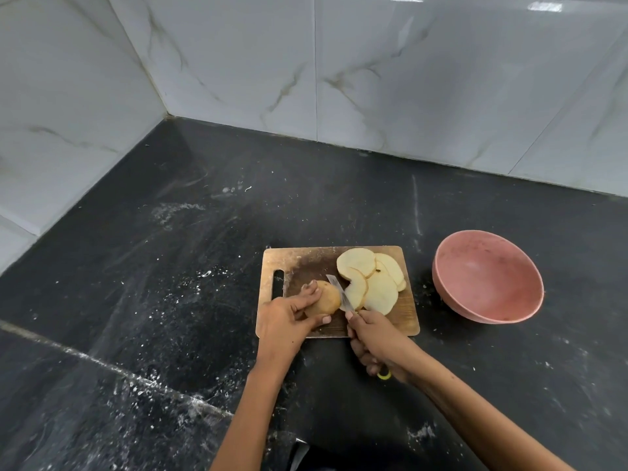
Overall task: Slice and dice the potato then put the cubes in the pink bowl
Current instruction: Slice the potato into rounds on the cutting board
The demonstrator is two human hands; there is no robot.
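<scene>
Left hand (289, 317) curls over the potato (324, 299), fingers on top, thumb at its near side. Right hand (373, 338) grips the knife (339, 294) by its handle; blade set against the potato's cut face, tip pointing away toward the wall. Potato's long axis runs left-right on the cutting board (404, 321). Slices (370, 280) overlap just right of the blade. Pink bowl (489, 277) sits right of the board, apart from it. Open dark counter (153, 266) to the left and behind.

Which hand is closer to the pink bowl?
The right hand. It grips the knife at the cutting board's near edge, on the side toward the pink bowl. The left hand holds the potato piece farther away, across the board.
</scene>
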